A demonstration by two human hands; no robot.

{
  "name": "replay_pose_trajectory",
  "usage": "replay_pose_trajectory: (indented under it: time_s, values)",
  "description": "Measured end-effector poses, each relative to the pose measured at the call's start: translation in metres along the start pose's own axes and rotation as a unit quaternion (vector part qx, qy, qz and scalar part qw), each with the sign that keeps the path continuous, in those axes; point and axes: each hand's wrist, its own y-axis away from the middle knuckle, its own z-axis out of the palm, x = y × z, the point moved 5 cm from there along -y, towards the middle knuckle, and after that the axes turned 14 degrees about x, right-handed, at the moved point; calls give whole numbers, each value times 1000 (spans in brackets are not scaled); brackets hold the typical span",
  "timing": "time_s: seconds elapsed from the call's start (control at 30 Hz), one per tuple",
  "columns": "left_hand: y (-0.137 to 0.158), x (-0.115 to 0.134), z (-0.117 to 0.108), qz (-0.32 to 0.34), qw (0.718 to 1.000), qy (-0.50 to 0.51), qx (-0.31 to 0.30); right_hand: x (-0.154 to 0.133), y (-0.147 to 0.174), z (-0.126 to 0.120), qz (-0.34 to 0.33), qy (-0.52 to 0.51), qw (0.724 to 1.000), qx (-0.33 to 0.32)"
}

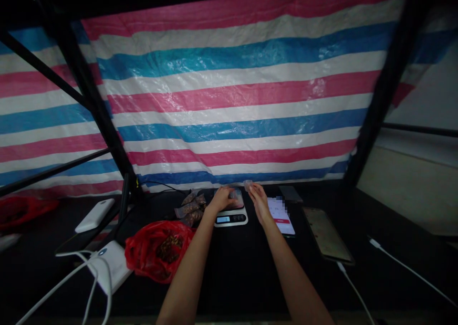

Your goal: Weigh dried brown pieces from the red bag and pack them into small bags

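Observation:
My left hand [222,198] is over the plate of a small white digital scale [231,218], its fingers curled down around something I cannot make out on the plate. The scale's display is lit, but its digits are too small to read. To the right of the scale, my right hand [259,199] pinches a small clear plastic piece [247,185] at its fingertips, raised a little above the table. Left of the scale lie several small clear packets with brown contents [191,210]. An open red plastic bag [159,251] holding loose brown bits sits nearer, beside my left forearm.
A lit phone [281,215] lies right of my right hand, with a second phone [328,234] on a white cable farther right. White power banks [109,267] and cables lie at left. Striped plastic sheeting [236,96] hangs behind the black table, between dark metal posts [379,91].

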Motion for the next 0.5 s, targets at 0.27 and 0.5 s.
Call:
replay_pose_trajectory:
  time_s: [0.27, 0.5]
  values:
    - [19, 9, -11, -95, 923, 347, 133, -23, 12, 18, -80, 60, 993, -68]
    - [27, 18, -14, -147, 872, 444, 144, -39, 36, 35, -176, 137, 964, -146]
